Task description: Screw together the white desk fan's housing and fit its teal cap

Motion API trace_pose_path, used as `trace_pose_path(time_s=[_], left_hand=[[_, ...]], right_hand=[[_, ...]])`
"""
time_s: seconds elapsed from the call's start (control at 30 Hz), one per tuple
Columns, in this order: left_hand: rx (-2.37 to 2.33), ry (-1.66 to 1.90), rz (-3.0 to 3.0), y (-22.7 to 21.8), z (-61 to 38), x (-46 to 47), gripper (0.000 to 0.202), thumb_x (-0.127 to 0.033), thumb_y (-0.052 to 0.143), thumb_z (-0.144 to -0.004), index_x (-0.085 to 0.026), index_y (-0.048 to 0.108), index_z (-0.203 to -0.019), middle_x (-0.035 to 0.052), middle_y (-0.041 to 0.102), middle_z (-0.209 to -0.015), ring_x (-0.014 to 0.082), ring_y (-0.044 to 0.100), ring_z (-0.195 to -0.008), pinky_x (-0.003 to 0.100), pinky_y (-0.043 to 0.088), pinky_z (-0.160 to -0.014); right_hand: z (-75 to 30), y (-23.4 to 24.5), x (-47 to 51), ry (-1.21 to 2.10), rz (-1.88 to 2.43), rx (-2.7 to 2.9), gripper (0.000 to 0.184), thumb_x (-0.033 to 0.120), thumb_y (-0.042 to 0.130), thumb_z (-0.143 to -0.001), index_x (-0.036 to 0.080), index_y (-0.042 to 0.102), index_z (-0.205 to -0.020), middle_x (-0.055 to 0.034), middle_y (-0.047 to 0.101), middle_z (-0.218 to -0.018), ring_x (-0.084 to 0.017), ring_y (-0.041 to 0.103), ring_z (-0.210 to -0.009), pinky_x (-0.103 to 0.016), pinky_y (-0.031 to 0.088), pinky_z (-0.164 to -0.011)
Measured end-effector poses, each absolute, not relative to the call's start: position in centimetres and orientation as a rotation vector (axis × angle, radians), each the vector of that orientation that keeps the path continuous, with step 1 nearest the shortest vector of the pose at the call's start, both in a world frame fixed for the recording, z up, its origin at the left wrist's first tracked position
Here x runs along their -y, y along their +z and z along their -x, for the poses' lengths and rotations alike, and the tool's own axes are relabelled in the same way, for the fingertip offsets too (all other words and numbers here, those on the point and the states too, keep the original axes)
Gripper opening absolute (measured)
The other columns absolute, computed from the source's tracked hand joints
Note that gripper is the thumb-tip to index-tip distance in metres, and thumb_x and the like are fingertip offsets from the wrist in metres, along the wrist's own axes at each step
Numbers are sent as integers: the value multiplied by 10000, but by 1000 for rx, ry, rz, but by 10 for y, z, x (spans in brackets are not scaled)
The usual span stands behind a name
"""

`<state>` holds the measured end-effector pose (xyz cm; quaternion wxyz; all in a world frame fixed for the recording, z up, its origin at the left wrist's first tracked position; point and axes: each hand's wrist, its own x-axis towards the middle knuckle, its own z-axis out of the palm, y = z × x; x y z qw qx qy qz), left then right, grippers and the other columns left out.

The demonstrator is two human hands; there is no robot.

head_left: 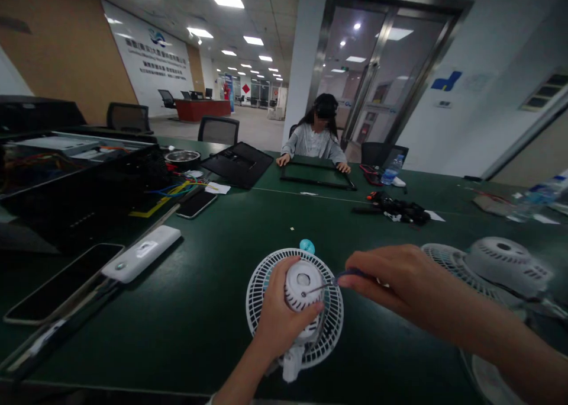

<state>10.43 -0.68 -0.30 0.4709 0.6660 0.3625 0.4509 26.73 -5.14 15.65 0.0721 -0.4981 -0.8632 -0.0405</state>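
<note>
My left hand (279,310) grips the round white motor housing (304,286) of a small desk fan, whose white wire grille (266,328) lies flat on the green table top (248,239). My right hand (390,277) holds a thin screwdriver (331,283) with a dark blue handle, mostly hidden by my fingers. Its metal shaft reaches across to the housing, and the tip touches a spot near the top of the housing. A small teal-blue round object (307,246) sits just past the grille.
A second white fan (501,269) lies to the right, beside my right forearm. To the left are a white power bank (141,253), several phones and a black case of wires. Across the table, a seated person (315,138) has both hands on a black frame (317,175).
</note>
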Motion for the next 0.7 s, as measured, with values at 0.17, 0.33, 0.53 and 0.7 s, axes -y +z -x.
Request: trace_pose_path(time_s=[0.17, 0.33, 0.53, 0.7], left_hand=[[-875, 1087, -1637, -2, -113, 10, 632, -267, 717, -675, -267, 406, -1224, 69, 468, -1241, 294, 467, -1137, 475, 371, -966], [-887, 1079, -1641, -3, -114, 10, 626, -269, 711, -683, -277, 400, -1226, 57, 454, -1257, 285, 450, -1157, 461, 364, -979], [-877, 1067, -1632, -3, -113, 10, 633, -273, 708, -688, -272, 390, -1235, 67, 458, -1262, 289, 463, -1147, 465, 377, -965], [-884, 1081, -1658, -1, -113, 10, 645, -278, 715, -683, -262, 395, -1242, 76, 463, -1260, 297, 463, -1148, 466, 377, -963]], right_hand=[[-272, 147, 53, -255, 1271, 2436, 332, 311, 361, -946, 156, 624, -817, -24, 632, -649, -101, 566, -561, -205, 395, -516], [-268, 143, 59, -312, 1260, 2400, 345, 281, 363, -944, 157, 633, -768, -19, 623, -601, -108, 551, -524, -226, 388, -503], [-270, 155, 65, -110, 1395, 2527, 336, 299, 314, -954, 182, 619, -876, -17, 667, -705, -106, 598, -588, -217, 421, -536], [-267, 146, 54, -537, 1274, 2490, 470, 397, 318, -947, 177, 553, -604, 10, 532, -465, -94, 440, -387, -245, 277, -416]])
